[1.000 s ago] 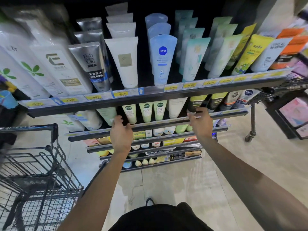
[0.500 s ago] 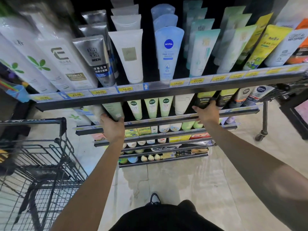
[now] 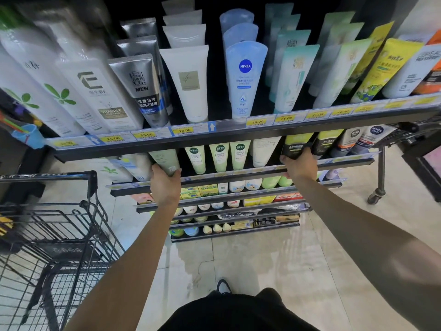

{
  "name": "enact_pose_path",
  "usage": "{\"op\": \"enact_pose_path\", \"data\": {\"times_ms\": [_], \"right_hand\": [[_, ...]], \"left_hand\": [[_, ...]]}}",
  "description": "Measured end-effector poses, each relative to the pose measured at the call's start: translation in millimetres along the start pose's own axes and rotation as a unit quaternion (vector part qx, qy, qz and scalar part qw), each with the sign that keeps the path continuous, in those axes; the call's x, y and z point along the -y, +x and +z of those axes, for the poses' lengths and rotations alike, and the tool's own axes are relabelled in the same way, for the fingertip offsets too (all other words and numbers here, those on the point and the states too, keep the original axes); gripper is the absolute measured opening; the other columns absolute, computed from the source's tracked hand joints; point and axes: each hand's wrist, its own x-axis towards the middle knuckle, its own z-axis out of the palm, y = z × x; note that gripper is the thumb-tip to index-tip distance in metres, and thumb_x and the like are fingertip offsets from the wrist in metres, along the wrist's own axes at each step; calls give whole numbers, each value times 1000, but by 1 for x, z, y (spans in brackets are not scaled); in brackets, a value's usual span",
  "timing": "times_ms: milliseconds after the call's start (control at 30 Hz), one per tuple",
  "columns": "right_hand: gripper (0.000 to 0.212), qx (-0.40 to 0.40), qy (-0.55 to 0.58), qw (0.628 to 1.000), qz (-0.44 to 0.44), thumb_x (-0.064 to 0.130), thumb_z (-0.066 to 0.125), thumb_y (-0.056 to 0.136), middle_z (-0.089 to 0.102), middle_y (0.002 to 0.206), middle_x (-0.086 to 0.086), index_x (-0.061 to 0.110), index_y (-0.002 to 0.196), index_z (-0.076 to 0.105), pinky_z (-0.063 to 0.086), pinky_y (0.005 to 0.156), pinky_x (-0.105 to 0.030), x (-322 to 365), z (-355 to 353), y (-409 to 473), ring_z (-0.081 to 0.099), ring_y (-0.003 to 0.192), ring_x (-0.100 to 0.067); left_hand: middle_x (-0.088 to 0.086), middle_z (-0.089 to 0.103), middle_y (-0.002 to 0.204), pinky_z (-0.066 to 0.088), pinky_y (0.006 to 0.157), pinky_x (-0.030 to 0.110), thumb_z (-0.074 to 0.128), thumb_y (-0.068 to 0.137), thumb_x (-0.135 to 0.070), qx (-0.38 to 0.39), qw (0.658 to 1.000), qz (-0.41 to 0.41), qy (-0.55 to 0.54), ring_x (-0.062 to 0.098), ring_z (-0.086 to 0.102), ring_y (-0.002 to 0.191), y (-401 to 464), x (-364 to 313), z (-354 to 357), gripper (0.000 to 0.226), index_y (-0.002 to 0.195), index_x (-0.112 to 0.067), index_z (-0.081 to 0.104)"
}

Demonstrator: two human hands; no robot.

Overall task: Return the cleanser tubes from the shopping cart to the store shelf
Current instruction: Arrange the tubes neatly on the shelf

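Pale green, the tube [image 3: 165, 161] in our left hand [image 3: 164, 185] stands on the second shelf [image 3: 238, 173] at the left end of its row, thumb and fingers curled round its lower part. Half a second ago that hand was lower and further left, at the shelf's rail; now it has closed on the tube. Our right hand [image 3: 299, 164] grips the foot of a black and lime tube [image 3: 296, 145] on the same shelf, fingers wrapped over its bottom edge; before, it rested at the rail beneath that tube. Between our hands three light green tubes [image 3: 219, 156] and a white tube [image 3: 263, 150] stand in a row, unmoved.

Above, the top shelf [image 3: 238, 131] carries ranks of tubes behind yellow price tags [image 3: 184, 130]: a silver tube [image 3: 143, 89], a white one, a blue Nivea tube [image 3: 244, 80], then teal, green and yellow ones to the right. This shelf sits larger and nearer in view than earlier.

The cart [image 3: 55, 235] stands to our left, its black wire basket near the shelving's end; what lies in it we cannot tell. Lower shelves hold small boxes and bottles, and a shoe [image 3: 223, 286] shows on the tiled floor.
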Motion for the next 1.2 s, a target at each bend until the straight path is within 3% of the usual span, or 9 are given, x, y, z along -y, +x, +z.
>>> {"op": "enact_pose_path", "data": {"times_ms": [267, 467, 600, 700, 833, 1000, 1200], "right_hand": [[42, 1, -17, 1000, -5, 47, 76, 87, 67, 78, 2, 19, 104, 50, 63, 62, -49, -4, -1, -7, 71, 48, -19], [45, 17, -43, 999, -25, 57, 73, 84, 73, 81, -5, 21, 102, 52, 63, 65, -49, -11, -3, -3, 73, 71, -30], [46, 7, -41, 996, -78, 50, 72, 91, 74, 99, -10, 12, 114, 59, 58, 70, -41, -4, -20, -30, 71, 86, -33], [53, 0, -70, 992, -102, 42, 68, 96, 70, 119, -17, 6, 132, 54, 58, 77, -45, -3, -31, -46, 70, 100, -38], [60, 1, -123, 983, -137, 45, 58, 100, 56, 143, -16, 8, 146, 45, 57, 79, -47, -1, -45, -67, 67, 108, -40], [62, 9, -137, 968, -208, 50, 55, 102, 56, 141, -13, 7, 145, 47, 55, 73, -39, 7, -67, -91, 67, 108, -33], [64, 19, -114, 947, -299, 52, 53, 103, 52, 150, -6, 13, 152, 41, 55, 92, -42, 29, -106, -122, 56, 131, -27]], "left_hand": [[13, 67, 122, 56, 85, 52, 75, 91, -32, 17, 1000, 15, 22, 41, 65, 106, -2, 5, -2, 43, 118, -10, 51], [12, 67, 120, 58, 83, 55, 73, 91, -34, 34, 999, 19, 30, 41, 67, 102, -3, 5, -6, 41, 118, -14, 49], [13, 66, 125, 56, 80, 52, 69, 93, -33, 38, 997, 44, 58, 42, 66, 103, -14, 3, -14, 43, 125, -15, 48], [17, 63, 125, 56, 78, 50, 68, 94, -28, 42, 991, 71, 105, 45, 64, 105, -26, 4, -22, 45, 130, -11, 46], [20, 58, 132, 53, 93, 53, 67, 97, -26, 46, 986, 84, 139, 43, 56, 121, -42, 4, -36, 54, 141, -3, 44], [19, 54, 141, 49, 100, 52, 62, 100, -30, 39, 981, 96, 161, 39, 50, 133, -76, -13, -53, 57, 146, -2, 42], [14, 56, 129, 55, 90, 48, 57, 102, -38, 24, 964, 165, 207, 34, 57, 122, -126, -55, -71, 48, 136, -4, 47]]}}
